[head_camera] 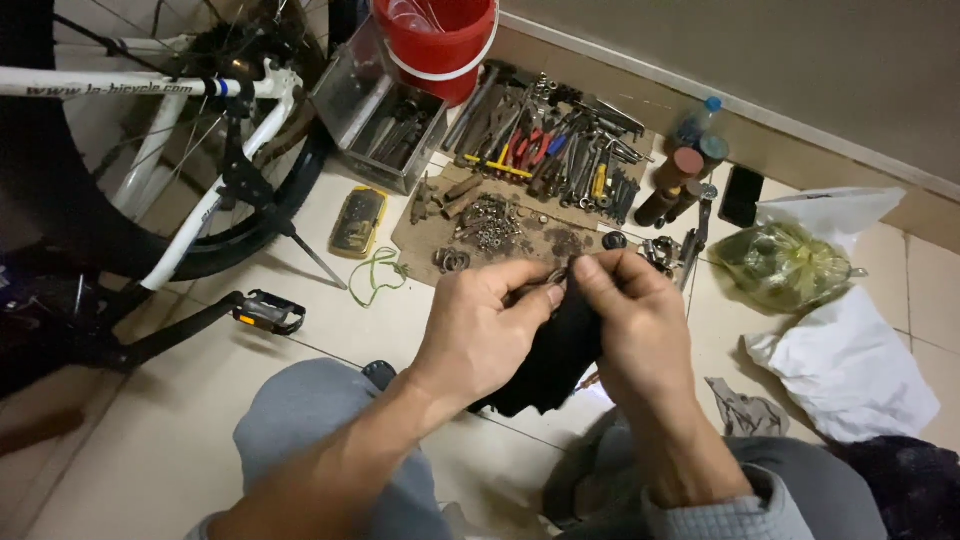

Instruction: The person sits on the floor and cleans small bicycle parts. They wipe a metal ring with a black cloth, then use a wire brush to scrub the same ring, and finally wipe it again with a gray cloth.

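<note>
Grey-trousered knees (320,420) frame the bottom of the view, which indicates that the person sits low over the tiled floor (140,440) with the work held above the lap. Left hand (480,325) and right hand (640,320) meet at the fingertips, both pinched narrow on a small metal part (558,278) that is too small to identify; a black cloth (550,360) hangs from the same grip and drapes down between the wrists, apparently wrapped under the part so that it can be rubbed or kept from slipping. The part is held at the middle of the view, raised off the floor and just in front of a cardboard sheet (420,225). That sheet carries a heap of nuts and washers (488,222) and a spread of wrenches and pliers (560,150), laid flat and side by side, so each tool can be picked out at a glance and small pieces stay off the tiles. An open metal toolbox (380,120) and a red bucket (435,40) stand beyond it against the wall. To the left, a white bicycle frame (190,140) stands on its kickstand with one pedal (268,312) near the floor, within arm's reach. A yellow meter (358,220) lies beside the cardboard. White paper (850,365) and a green bag (785,265) lie to the right, well apart from the hands.
</note>
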